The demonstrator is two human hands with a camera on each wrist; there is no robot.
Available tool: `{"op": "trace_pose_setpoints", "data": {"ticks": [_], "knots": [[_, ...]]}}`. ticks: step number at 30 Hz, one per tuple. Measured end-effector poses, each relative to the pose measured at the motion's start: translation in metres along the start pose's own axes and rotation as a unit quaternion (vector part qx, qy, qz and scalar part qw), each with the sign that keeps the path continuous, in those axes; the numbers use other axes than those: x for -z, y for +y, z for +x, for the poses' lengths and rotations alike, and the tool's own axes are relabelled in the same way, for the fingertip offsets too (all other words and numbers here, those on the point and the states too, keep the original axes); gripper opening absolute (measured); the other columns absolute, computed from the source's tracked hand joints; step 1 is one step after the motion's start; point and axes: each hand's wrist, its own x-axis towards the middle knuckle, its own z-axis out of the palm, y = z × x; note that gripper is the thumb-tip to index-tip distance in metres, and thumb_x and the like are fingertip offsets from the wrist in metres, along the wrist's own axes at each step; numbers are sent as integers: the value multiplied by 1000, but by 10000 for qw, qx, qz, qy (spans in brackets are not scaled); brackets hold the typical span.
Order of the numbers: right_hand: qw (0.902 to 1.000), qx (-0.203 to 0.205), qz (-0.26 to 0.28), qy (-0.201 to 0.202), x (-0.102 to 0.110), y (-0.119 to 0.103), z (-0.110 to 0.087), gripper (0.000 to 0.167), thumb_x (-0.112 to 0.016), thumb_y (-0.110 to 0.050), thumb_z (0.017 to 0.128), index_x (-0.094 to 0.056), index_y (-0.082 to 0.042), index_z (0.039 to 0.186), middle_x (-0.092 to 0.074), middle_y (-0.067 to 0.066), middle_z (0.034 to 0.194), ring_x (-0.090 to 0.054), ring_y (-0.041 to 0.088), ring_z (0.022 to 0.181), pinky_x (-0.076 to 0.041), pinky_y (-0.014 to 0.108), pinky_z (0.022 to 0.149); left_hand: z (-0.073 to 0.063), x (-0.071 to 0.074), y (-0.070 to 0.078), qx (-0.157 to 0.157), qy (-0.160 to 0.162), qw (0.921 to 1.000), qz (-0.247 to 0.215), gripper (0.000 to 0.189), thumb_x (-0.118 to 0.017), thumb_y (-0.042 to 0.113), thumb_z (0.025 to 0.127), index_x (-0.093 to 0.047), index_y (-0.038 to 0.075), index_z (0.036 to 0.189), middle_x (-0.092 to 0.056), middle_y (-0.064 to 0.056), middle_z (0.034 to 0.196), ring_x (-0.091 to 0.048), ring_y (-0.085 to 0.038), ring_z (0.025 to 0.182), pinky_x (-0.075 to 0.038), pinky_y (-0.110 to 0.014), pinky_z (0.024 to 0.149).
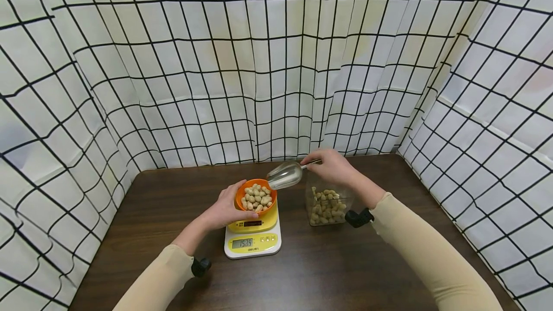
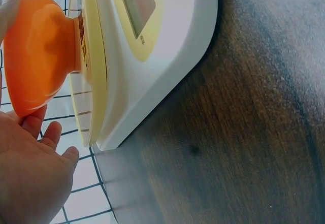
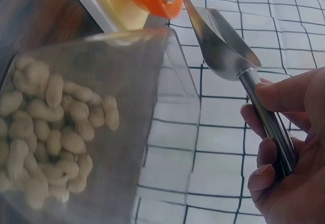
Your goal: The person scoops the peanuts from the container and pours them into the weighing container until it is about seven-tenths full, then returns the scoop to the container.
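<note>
An orange bowl (image 1: 238, 200) full of peanuts (image 1: 257, 197) stands on a yellow and white kitchen scale (image 1: 252, 248). My left hand (image 1: 228, 205) holds the bowl by its rim, thumb at the near side and fingers round the far side. In my right hand (image 1: 331, 166) is the handle of a metal scoop (image 1: 285, 175), gripped by thumb and fingers. The scoop's tip is at the bowl's right rim, and no peanuts show in it. Below the right hand stands a clear plastic container (image 3: 127, 127), with more peanuts (image 3: 56, 132) in its lower part.
Everything stands on a dark brown wooden table (image 1: 173, 196). A white curtain (image 1: 276, 71) with a black grid hangs behind and along both sides. The scale's display (image 1: 243, 243) is lit with digits, hard to read exactly. Black bands sit on both wrists.
</note>
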Motion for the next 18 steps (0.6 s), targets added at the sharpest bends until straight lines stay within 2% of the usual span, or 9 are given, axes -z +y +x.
{"op": "trace_pose_setpoints", "data": {"ticks": [3, 11, 14, 18], "knots": [[10000, 67, 33, 14, 9, 6, -5, 23, -63, -17, 103, -76, -17, 121, -69, 4, 127, -58, 27, 125, -49, 49, 98, 0, 0, 1, -9, -3, 10000, 2, 116, -86, 54, 76, -20, 12, 163, -29, -18, 157, -25, -39, 141, -38, -67, 106], [9997, 0, 11, 249, 44, 23, -29, 23, -63, -18, 103, -76, -21, 122, -67, 2, 125, -59, 25, 117, -51, 48, 87, 1, -2, 2, 37, -7, 10000, -6, 115, -86, 52, 78, -20, 12, 163, -27, -18, 159, -22, -40, 143, -37, -68, 106], [9992, 37, -187, 365, 58, 31, -40, 23, -62, -18, 104, -75, -20, 122, -66, 3, 122, -58, 25, 114, -50, 48, 87, 1, -2, 1, 44, -2, 10000, -2, 115, -86, 52, 77, -20, 14, 163, -27, -18, 160, -22, -40, 144, -37, -68, 106], [9957, 95, -728, 557, 75, 44, -52, 22, -63, -18, 103, -76, -19, 121, -65, 4, 114, -57, 24, 104, -46, 46, 81, 0, -2, 1, 69, 0, 10000, -12, 114, -86, 52, 77, -20, 14, 163, -26, -18, 160, -21, -39, 144, -36, -68, 107]]}}
